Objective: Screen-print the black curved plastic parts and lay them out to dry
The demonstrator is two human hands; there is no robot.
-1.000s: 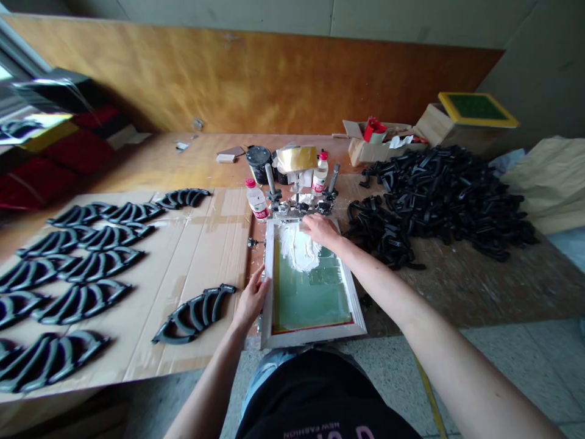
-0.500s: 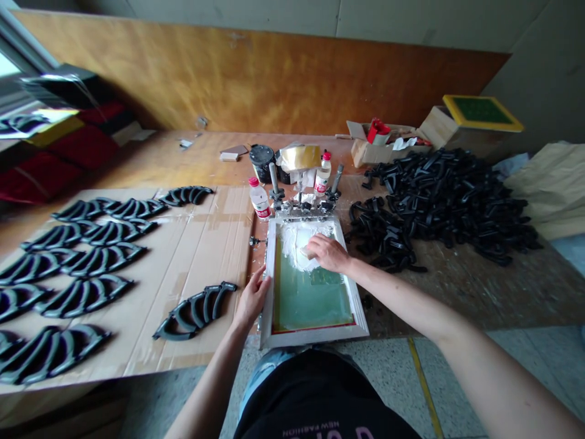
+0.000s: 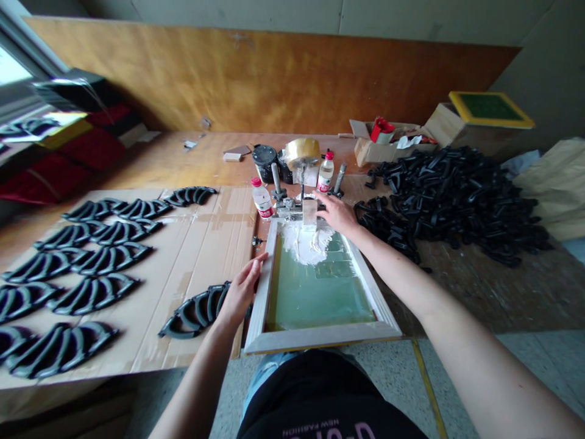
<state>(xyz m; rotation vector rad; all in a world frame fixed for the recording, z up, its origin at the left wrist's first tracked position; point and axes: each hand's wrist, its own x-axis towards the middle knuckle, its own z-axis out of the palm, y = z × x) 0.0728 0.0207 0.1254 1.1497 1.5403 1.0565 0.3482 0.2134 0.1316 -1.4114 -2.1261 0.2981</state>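
A wooden-framed printing screen (image 3: 320, 334) with green mesh is tilted up at its near end, hinged at the metal clamps (image 3: 292, 204) at the back. White ink (image 3: 306, 242) lies on the far part of the mesh. My left hand (image 3: 240, 289) grips the frame's left rail. My right hand (image 3: 337, 212) is at the far end of the screen, closed on a small pale squeegee (image 3: 309, 213) held upright over the ink. A black curved plastic part (image 3: 194, 312) lies on the cardboard just left of my left hand.
Rows of black curved parts (image 3: 86, 262) lie on cardboard (image 3: 201, 244) at the left. A big heap of black parts (image 3: 457, 195) fills the right. Bottles (image 3: 262, 199), a black pot (image 3: 265, 160) and a tape roll (image 3: 302, 150) stand behind the clamps. Boxes (image 3: 388, 143) sit at the back right.
The screen's near end has lifted off the table. My right hand moved from the ink patch back to the far end, raising the squeegee. My left hand shifted along the left rail.
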